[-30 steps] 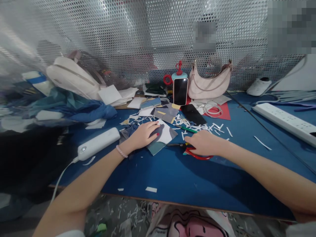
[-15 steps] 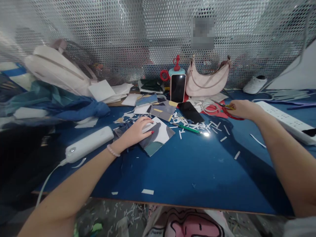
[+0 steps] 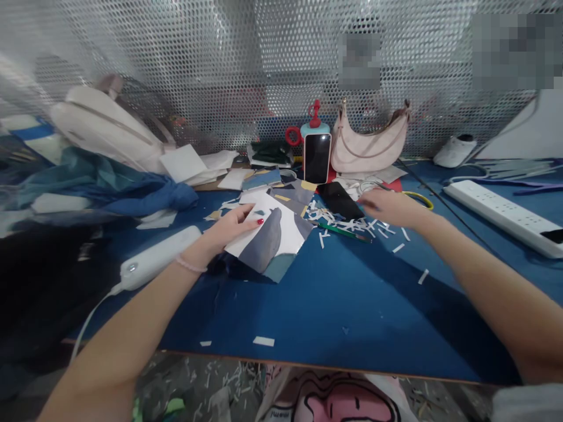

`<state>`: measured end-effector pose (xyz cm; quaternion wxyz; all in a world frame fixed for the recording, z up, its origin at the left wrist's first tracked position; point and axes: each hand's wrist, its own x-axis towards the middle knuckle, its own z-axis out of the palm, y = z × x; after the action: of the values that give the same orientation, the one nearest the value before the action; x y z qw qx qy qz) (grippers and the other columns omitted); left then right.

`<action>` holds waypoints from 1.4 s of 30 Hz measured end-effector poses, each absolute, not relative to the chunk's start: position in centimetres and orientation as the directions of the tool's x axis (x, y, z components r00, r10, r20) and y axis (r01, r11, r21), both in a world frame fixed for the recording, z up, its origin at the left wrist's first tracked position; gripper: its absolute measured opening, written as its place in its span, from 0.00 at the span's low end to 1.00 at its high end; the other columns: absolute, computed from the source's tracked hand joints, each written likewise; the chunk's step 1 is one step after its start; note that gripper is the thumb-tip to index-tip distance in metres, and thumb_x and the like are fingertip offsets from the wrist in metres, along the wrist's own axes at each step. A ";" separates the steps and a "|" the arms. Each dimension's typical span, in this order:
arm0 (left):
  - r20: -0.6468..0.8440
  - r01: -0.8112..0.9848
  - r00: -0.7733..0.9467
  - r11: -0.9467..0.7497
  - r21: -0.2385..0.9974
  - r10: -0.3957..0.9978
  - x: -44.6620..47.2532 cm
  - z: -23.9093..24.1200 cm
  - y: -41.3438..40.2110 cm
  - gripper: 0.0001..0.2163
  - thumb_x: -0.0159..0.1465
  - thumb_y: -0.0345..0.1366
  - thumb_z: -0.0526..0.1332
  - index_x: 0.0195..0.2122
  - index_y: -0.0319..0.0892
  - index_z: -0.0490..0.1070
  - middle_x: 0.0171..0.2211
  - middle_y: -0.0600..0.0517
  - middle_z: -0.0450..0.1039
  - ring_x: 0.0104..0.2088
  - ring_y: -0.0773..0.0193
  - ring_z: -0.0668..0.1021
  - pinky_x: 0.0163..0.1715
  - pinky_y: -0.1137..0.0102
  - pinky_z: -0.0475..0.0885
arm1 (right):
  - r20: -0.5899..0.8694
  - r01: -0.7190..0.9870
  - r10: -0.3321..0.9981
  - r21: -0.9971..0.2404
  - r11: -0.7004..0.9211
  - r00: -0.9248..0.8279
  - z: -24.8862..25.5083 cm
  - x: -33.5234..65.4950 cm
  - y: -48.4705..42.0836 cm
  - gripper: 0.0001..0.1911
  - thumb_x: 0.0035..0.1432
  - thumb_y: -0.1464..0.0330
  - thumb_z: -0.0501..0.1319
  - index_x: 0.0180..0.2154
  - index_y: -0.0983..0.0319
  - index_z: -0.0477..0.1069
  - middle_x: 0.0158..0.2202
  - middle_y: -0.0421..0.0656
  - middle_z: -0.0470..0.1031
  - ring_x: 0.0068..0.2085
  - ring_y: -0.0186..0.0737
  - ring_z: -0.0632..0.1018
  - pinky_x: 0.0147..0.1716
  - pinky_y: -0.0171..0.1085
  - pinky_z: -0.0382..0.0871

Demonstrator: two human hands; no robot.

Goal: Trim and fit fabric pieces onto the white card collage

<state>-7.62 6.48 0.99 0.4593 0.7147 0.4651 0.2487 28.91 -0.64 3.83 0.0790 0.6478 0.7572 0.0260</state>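
Two hands are in view, the left hand [image 3: 229,230] and the right hand [image 3: 387,206]. At the worktop [image 3: 334,305] there are:

- one collage sheet [image 3: 269,235]
- two phones, an upright phone [image 3: 317,157] and a flat phone [image 3: 339,200]
- two bags, a white backpack [image 3: 101,123] and a pink shoulder bag [image 3: 369,151]
- one power strip [image 3: 497,212]
- one green pen [image 3: 341,230]

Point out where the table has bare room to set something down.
Bare blue table lies between the collage sheet in the left hand and the near edge, a few scraps aside. Crowded: paper scraps, black phone and right hand behind.
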 end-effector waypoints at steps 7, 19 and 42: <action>-0.117 0.333 0.457 -0.048 0.942 0.882 -7.7 1.1 5.2 0.37 0.50 0.54 0.70 0.61 0.47 0.69 0.50 0.47 0.80 0.49 0.49 0.82 0.39 0.65 0.82 | -0.150 0.855 0.851 0.058 0.515 -0.502 2.2 23.4 -2.6 0.17 0.63 0.75 0.55 0.52 0.64 0.71 0.43 0.52 0.81 0.41 0.46 0.82 0.33 0.36 0.66; -0.210 0.440 0.594 -0.095 0.893 0.776 -7.6 1.7 4.5 0.34 0.64 0.47 0.58 0.71 0.48 0.54 0.59 0.46 0.74 0.49 0.49 0.82 0.39 0.62 0.82 | -0.154 0.870 0.858 -0.027 0.493 -0.491 2.1 23.6 -2.3 0.16 0.63 0.74 0.52 0.49 0.62 0.73 0.36 0.48 0.82 0.34 0.43 0.81 0.28 0.34 0.61; -0.205 0.424 0.903 -0.703 0.571 0.378 -7.3 -1.7 6.2 0.45 0.54 0.53 0.74 0.70 0.61 0.55 0.73 0.48 0.47 0.72 0.33 0.49 0.67 0.35 0.40 | 0.289 0.080 0.348 -0.657 0.749 -0.892 0.1 19.2 -2.0 0.28 0.73 0.56 0.50 0.20 0.59 0.60 0.18 0.36 0.57 0.23 0.36 0.56 0.26 0.39 0.51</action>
<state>-7.27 6.24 -1.71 0.3184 0.9220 0.2174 -0.0363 19.17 -1.97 0.09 -0.2009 0.1173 0.9134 -0.3339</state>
